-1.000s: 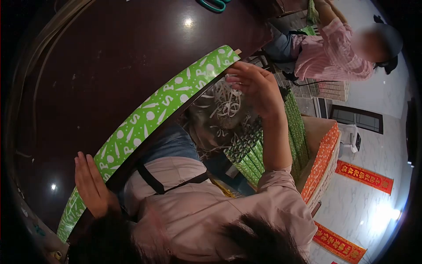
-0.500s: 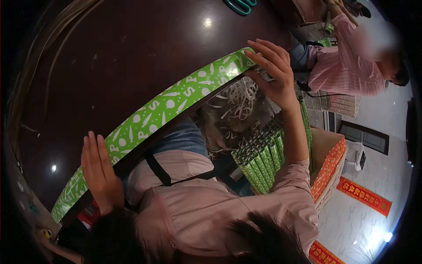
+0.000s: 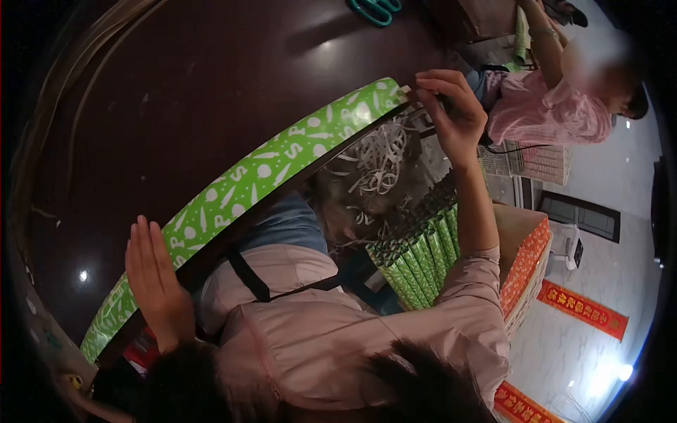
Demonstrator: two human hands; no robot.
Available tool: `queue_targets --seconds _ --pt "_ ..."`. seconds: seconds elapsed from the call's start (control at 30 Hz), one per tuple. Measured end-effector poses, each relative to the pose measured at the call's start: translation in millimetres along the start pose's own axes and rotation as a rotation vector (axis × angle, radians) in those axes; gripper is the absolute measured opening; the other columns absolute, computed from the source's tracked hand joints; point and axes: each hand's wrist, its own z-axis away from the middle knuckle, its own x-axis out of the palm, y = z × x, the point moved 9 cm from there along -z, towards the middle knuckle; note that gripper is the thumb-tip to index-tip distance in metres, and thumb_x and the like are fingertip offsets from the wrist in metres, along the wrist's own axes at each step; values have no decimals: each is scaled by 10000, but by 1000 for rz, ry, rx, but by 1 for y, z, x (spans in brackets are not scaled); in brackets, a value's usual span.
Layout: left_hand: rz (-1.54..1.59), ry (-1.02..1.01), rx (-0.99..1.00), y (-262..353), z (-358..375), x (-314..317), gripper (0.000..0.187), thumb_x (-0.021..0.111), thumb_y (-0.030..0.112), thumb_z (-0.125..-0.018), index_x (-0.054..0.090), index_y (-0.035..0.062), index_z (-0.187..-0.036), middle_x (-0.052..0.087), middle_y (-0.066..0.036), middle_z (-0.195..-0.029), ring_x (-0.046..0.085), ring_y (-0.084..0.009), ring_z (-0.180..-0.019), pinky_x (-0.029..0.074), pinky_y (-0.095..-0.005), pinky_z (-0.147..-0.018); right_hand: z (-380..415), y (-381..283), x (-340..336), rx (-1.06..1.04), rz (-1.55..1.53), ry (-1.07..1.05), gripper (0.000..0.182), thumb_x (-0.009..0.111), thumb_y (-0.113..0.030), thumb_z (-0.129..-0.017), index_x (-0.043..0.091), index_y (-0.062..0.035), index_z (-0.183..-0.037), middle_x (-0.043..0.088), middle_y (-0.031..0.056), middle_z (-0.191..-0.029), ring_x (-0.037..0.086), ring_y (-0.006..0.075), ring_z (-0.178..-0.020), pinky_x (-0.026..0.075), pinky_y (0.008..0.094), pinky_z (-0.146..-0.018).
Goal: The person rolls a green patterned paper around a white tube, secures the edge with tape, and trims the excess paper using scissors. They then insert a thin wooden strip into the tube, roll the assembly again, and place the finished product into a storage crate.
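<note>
A long green roll of printed paper [image 3: 268, 166], with white letters and vegetable shapes, lies along the edge of the dark table. My left hand [image 3: 159, 282] rests flat on its lower-left part, fingers stretched out and side by side. At the upper-right end, my right hand [image 3: 455, 116] is just past the tip, with thumb and fingers bent together. A small pale piece [image 3: 405, 89] shows at that end, close to the fingertips. What the right fingers pinch, if anything, is too small to make out.
Teal-handled scissors [image 3: 377, 10] lie on the dark table [image 3: 176, 92]. Below its edge are curled white strips [image 3: 381, 158] and several upright green rolls [image 3: 416, 261]. An orange patterned box [image 3: 527, 261] stands right. A co-worker in a pink shirt [image 3: 539, 116] sits nearby, beside a pale basket [image 3: 543, 166].
My right hand has come off the roll's end and moved slightly right, its spread fingers now drawn together. The left hand stays on the roll. The co-worker's arm has shifted.
</note>
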Motion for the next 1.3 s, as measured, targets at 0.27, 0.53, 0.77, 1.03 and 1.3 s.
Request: queue_targets --seconds 0.27,0.53,0.77,1.03,1.3 --pt "-16 98 65 2 -2 -2 448 382 -72 -903 469 -94 -1342 478 -260 -1391 477 -402 -1290 415 -501 -1045 25 19 -3 520 -108 163 88 722 -50 -851 727 12 -913 647 21 -897 582 75 -800 453 228 -689" --pt "-6 50 55 0 -5 -3 491 382 -102 -877 444 -88 -1364 455 -256 -1411 456 -409 -1305 394 -504 -1063 33 36 6 782 -137 179 150 737 -120 -850 743 2 -937 676 -10 -836 575 48 -790 431 200 -714" --pt "-22 2 7 -5 -1 1 483 423 -77 -912 432 -39 -1394 444 -194 -1441 436 -357 -1333 389 -478 -1074 33 43 5 759 -102 202 174 717 -137 -875 725 24 -941 691 -3 -858 594 46 -824 449 212 -771" --pt "-74 -63 -27 4 -1 -6 479 436 -59 -924 427 -33 -1402 447 -172 -1448 430 -336 -1344 389 -461 -1086 -10 -34 64 -494 474 -506 569 695 -195 -814 538 -144 -1359 515 34 -1417 473 267 -1317 381 466 -1091" --pt "-15 -45 4 -5 6 -6 443 457 -21 -931 477 -21 -1374 485 -166 -1415 470 -340 -1307 415 -446 -1063 -18 -34 86 -640 280 -702 445 517 -10 -853 598 -86 -1284 577 104 -1349 554 314 -1239 434 467 -1048"
